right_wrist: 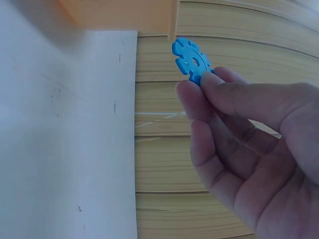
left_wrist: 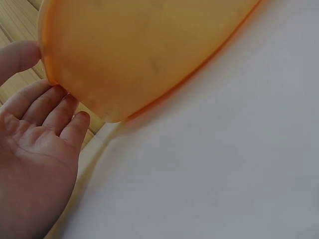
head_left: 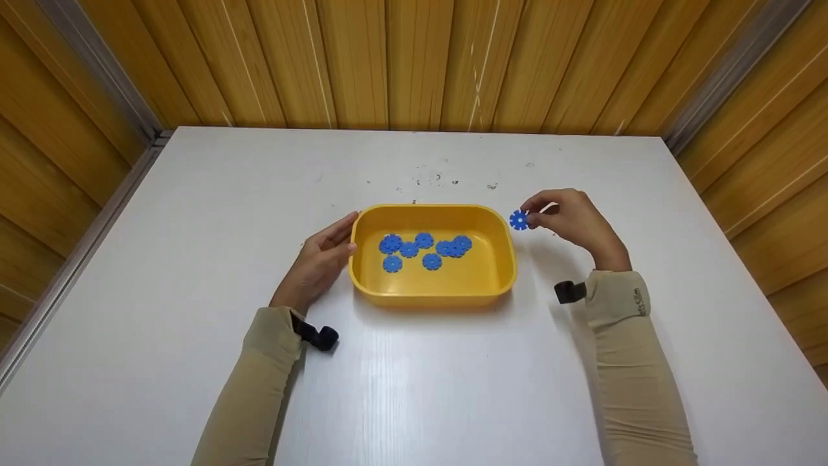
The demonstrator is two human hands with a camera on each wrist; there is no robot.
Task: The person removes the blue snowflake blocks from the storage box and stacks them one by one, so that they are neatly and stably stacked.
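Note:
A yellow plastic tub stands on the white table, with several blue notched interlocking discs lying on its floor. At the tub's left end my left hand holds on, thumb at the rim and fingers against the outer wall; the left wrist view shows this hand from the palm side. Just outside the right rim, my right hand pinches one blue interlocking disc between thumb and fingertips. In the right wrist view that disc is tilted, its centre hole and edge slots showing, near the tub.
Dark scuff marks dot the white table behind the tub. Wood-patterned panels rise along the back and both sides, with grey metal strips at the corners. Each sleeve carries a black wrist device.

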